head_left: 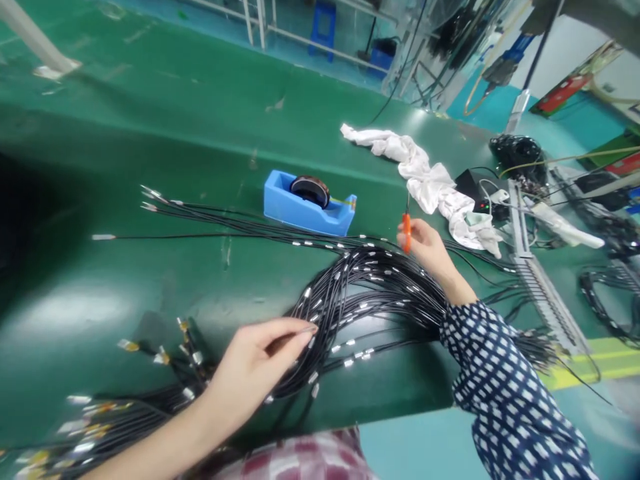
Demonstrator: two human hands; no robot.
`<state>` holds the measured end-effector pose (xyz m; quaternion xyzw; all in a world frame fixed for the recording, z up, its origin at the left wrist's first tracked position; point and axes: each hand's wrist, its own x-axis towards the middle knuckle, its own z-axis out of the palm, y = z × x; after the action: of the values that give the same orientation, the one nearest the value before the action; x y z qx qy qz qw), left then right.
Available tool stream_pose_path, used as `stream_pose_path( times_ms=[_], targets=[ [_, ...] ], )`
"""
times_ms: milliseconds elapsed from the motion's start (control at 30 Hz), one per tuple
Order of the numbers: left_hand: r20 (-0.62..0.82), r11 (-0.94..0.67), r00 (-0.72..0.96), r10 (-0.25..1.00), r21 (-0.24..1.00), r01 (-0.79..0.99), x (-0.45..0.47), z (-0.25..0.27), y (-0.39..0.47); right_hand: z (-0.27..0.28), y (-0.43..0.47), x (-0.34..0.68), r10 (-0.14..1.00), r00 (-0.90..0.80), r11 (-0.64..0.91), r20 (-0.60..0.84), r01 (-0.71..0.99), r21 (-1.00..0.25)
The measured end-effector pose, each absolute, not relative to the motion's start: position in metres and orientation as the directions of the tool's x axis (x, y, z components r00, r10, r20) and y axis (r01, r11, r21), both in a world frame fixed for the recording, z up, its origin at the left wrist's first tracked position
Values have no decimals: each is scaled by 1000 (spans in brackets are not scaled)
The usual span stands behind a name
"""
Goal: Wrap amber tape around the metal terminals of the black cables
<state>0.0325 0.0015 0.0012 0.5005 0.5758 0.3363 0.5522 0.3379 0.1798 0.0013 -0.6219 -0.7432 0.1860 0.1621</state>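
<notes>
Working over a looped bundle of black cables point(365, 263), spread on a green worktop point(190, 140) and dotted with white tags. Taking that bundle as the clock's centre: pinching at 8 o'clock with the left hand point(263, 357), thumb and forefinger brought together at the loop's edge, but impossible to tell if on a cable or merely against one. Gripping an orange-handled tool point(407, 233) at 2 o'clock in the right hand point(430, 253), with fingers curled about the handle and thin tip aimed toward 12. Set near a blue tape dispenser point(305, 210) at 11 o'clock and a crumpled white cloth point(430, 187) at 1. Caught, judging by the pose, at the sorting step: separating cables on one side, keeping the tool ready on the other. Calling next, most likely, for a sure pinch on one cable and a careful tool tip, without nicking neighbours.
</notes>
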Motion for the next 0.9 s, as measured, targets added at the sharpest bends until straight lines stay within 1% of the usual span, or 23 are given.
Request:
stream_pose_path(
  times_ms=[33,67,100,133,167,200,267,300,367,467,533,600,733,900],
  targets=[
    [-292,256,129,948,937,240,32,2,2,10,164,328,971,-238,194,-16,826,-529],
    [-284,238,149,947,933,270,31,2,2,19,147,317,922,-380,244,-71,715,-656],
    [-276,220,167,946,931,292,31,3,2,28,130,305,841,-524,268,-131,614,-742],
    [-267,202,187,945,930,308,30,4,2,37,114,294,746,-640,298,-184,568,-767],
    [-257,183,207,944,930,319,30,5,2,46,101,284,683,-703,369,-196,564,-738],
    [-245,163,227,942,930,329,30,6,2,53,91,276,640,-746,478,-184,573,-666],
    [-212,114,256,943,930,349,29,8,1,63,79,264,581,-800,674,-153,577,-460],
    [-196,90,267,944,928,360,29,8,0,66,77,261,563,-815,738,-139,572,-359],
    [-164,48,275,947,923,383,28,7,-3,67,76,259,542,-830,800,-133,558,-219],
    [-128,-1,290,949,914,407,28,6,-5,66,78,260,511,-842,840,-171,532,-105],
    [-116,-15,292,949,911,411,28,6,-6,68,79,258,485,-849,862,-209,504,-46],
    [-118,-11,294,948,915,404,28,6,-6,70,79,256,460,-856,879,-237,477,-16],
    [-137,7,303,943,920,393,28,7,-6,74,79,252,433,-858,891,-276,453,-12],
    [-122,-19,311,942,910,414,27,7,-7,74,79,252,442,-849,881,-289,471,-35]
  ],
)
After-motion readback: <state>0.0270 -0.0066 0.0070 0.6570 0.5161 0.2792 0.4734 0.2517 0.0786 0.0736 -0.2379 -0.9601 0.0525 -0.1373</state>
